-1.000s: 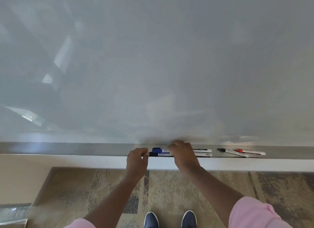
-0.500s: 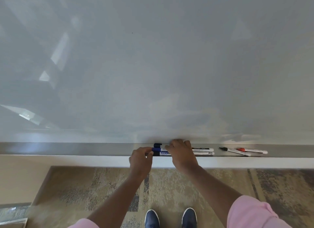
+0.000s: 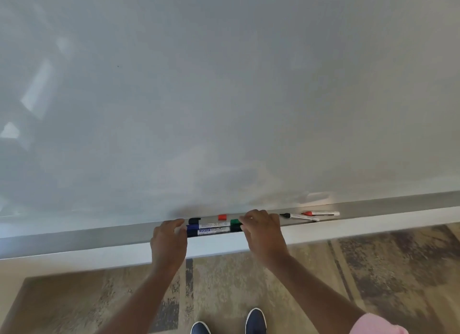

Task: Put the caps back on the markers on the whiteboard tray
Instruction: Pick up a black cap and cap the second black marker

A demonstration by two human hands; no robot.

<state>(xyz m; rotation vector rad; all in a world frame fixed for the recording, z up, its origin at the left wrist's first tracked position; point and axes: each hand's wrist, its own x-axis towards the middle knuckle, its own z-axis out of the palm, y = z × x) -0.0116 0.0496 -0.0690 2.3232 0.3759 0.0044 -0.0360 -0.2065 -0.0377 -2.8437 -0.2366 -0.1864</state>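
The grey whiteboard tray (image 3: 74, 236) runs across the view. Two white markers lie side by side on it between my hands, a blue-capped marker (image 3: 210, 225) behind and a dark-capped marker (image 3: 211, 231) in front. My left hand (image 3: 169, 244) curls around their capped left ends. My right hand (image 3: 263, 234) hides their right ends, with its fingertips on a green cap (image 3: 234, 221). A loose black cap (image 3: 194, 220) and a loose red cap (image 3: 222, 217) rest behind the markers. To the right lie an uncapped black marker (image 3: 298, 217) and an uncapped red marker (image 3: 321, 213).
The whiteboard (image 3: 224, 97) fills the upper view, with a white ledge (image 3: 348, 230) just under the tray. Below are patterned carpet (image 3: 373, 271) and my dark blue shoes (image 3: 255, 320).
My right hand has slid right along the two markers, uncovering their white bodies and the loose red, black and green caps. My left hand has stayed at the capped ends. The view has tilted.
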